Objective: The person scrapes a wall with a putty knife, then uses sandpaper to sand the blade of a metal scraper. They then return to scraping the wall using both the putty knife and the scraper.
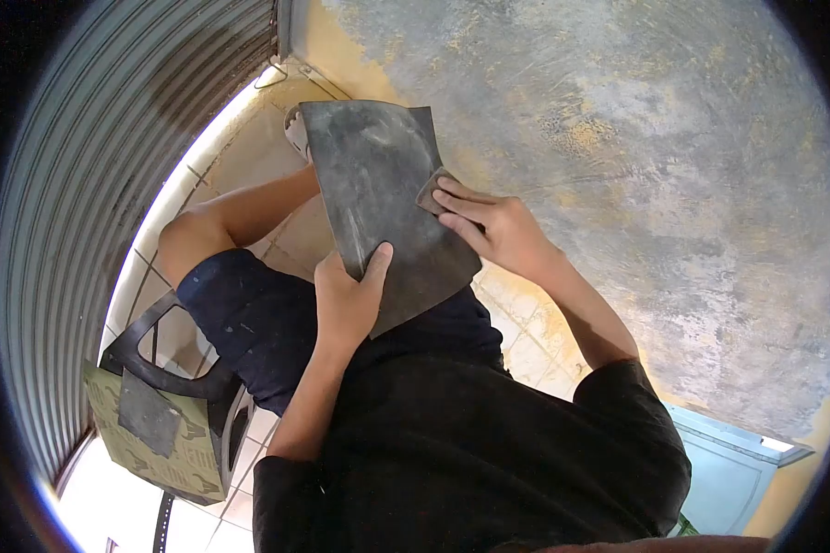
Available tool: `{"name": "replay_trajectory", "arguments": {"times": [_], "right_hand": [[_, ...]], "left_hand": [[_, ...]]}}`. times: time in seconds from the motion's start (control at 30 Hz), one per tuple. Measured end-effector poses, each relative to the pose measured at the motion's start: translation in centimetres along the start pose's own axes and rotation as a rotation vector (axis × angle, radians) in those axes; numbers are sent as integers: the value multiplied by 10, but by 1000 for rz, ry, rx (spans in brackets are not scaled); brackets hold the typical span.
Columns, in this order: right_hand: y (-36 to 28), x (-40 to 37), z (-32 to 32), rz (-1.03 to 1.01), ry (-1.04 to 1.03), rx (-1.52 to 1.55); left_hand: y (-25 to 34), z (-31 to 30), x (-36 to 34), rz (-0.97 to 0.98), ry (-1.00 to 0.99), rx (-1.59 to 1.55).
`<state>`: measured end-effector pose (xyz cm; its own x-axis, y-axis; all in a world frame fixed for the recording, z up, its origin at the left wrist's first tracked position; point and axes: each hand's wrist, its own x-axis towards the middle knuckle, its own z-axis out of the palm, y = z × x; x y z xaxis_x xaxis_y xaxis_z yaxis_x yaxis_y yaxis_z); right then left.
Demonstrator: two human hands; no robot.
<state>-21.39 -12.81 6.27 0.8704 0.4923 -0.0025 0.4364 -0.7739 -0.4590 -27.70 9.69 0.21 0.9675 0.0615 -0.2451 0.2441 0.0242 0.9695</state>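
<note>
A large dark grey sheet, flexible-looking and smeared with pale scuffs, lies slanted over my lap. My left hand grips its lower left edge, thumb on top and the other fingers hidden underneath. At the sheet's right edge, my right hand pinches a small brown-grey pad, which looks like a folded piece of sandpaper. The pad overlaps the sheet's surface in this view.
A ribbed metal shutter stands on the left, and a patchy grey wall rises on the right. Beside my leg are a black plastic frame and a green printed sheet bearing a dark scrap. Floor tiles show below.
</note>
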Motion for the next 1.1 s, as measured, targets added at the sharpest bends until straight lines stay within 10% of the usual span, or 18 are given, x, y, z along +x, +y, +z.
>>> {"name": "replay_trajectory", "arguments": {"times": [0.67, 1.1], "right_hand": [[-14, -2, -2, -342, -274, -79], [24, 36, -23, -8, 3, -68]], "left_hand": [[12, -53, 53, 40, -337, 170], [4, -63, 49, -137, -422, 113]]}}
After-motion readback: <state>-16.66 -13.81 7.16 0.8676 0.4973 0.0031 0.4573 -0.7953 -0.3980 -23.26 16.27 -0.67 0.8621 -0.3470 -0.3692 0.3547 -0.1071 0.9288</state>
